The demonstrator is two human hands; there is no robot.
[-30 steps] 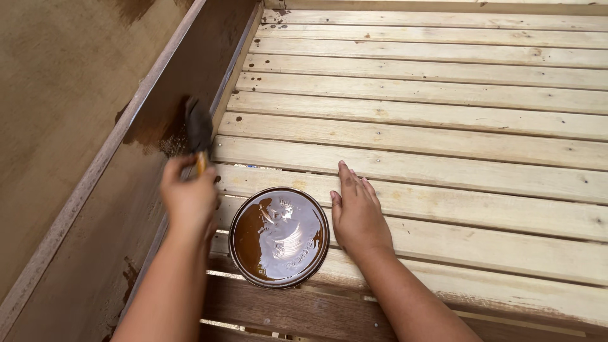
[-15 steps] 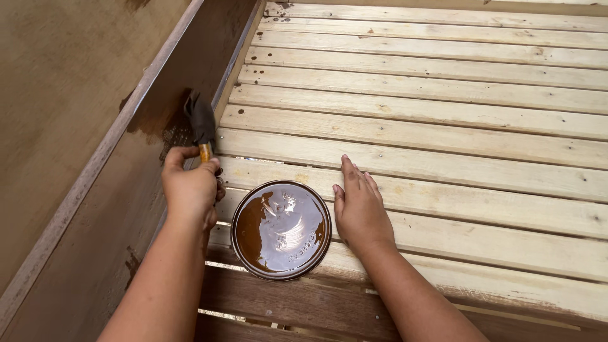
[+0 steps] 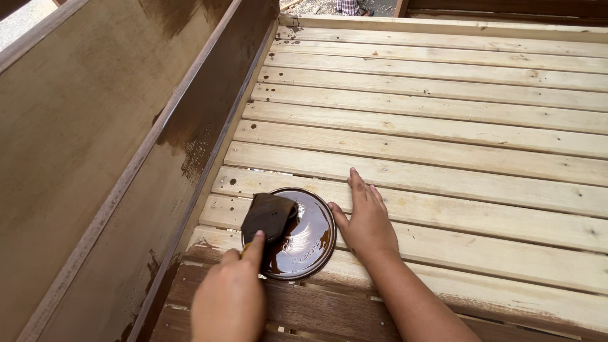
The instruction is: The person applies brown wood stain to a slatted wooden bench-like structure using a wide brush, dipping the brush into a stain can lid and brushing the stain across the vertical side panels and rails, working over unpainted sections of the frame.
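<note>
My left hand (image 3: pixel 231 294) grips a paintbrush (image 3: pixel 268 216) whose wide bristles are soaked dark brown and rest over the left side of a round shallow dish (image 3: pixel 304 244) of brown wood stain. The dish sits on pale wooden slats (image 3: pixel 443 152). Flat on a slat just right of the dish lies my right hand (image 3: pixel 364 218), fingers together, holding nothing.
A tall wooden side panel (image 3: pixel 95 158) rises at the left, partly stained brown, with darker wet patches near its lower rail (image 3: pixel 196 152). The nearest slats (image 3: pixel 304 310) are stained dark brown. Unstained slats run far and right.
My left hand has brought the brush down from the side panel to the stain dish. The right hand has stayed flat on the slat.
</note>
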